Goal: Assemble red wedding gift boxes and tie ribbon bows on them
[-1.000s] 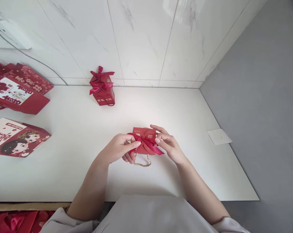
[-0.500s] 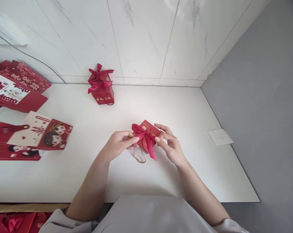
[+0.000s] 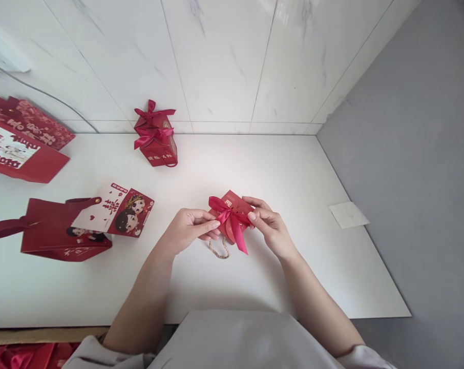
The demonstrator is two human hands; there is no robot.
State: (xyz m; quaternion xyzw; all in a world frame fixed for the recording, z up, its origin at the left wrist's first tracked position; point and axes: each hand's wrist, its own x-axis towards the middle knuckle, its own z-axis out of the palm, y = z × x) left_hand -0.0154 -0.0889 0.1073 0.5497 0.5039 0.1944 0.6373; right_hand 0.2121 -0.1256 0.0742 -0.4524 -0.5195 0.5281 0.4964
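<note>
The left hand (image 3: 188,229) and right hand (image 3: 273,229) pinch opposite sides of the ribbon bow (image 3: 234,216) on a red box (image 3: 240,206).

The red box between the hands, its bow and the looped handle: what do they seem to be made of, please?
Red box: probably card, fairly matte, with flat folded panels. Bow: likely satin ribbon, given its soft sheen. Looped handle: apparently gold-toned cord, its strands visibly twisted.
</note>
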